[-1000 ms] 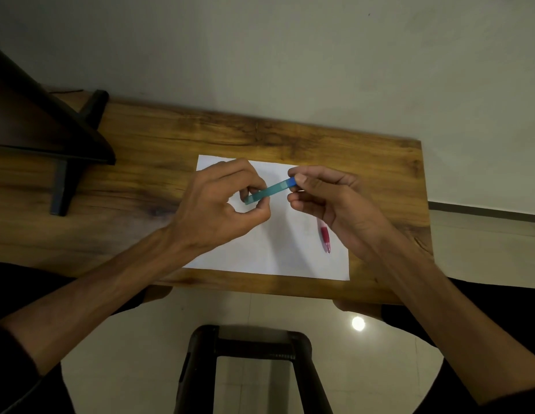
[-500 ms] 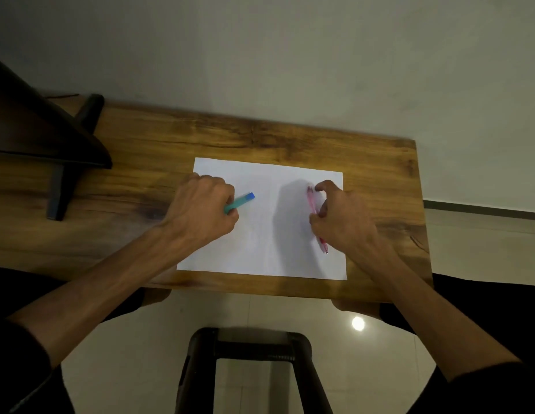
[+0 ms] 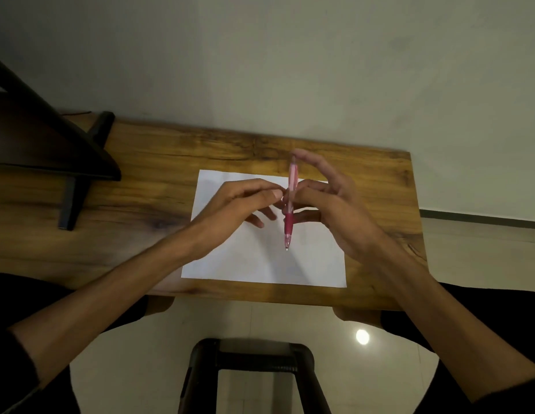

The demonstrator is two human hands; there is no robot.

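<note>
A pink pen (image 3: pixel 289 227) stands nearly upright above a white sheet of paper (image 3: pixel 260 259), tip pointing down toward me. My left hand (image 3: pixel 242 201) reaches in from the left and pinches the pen's middle with its fingertips. My right hand (image 3: pixel 335 204) holds the pen from the right, thumb and a finger against the barrel, while the index finger stretches up to the pen's top end. The blue pen seen earlier is not visible.
The paper lies on a wooden table (image 3: pixel 140 204) set against a pale wall. A dark stand (image 3: pixel 51 150) occupies the table's left end. A black stool frame (image 3: pixel 248 363) stands on the tiled floor below the near edge.
The blue pen has left my left hand and is out of sight. My right hand lifted the pink pen off the paper, and my left hand came across to pinch it.
</note>
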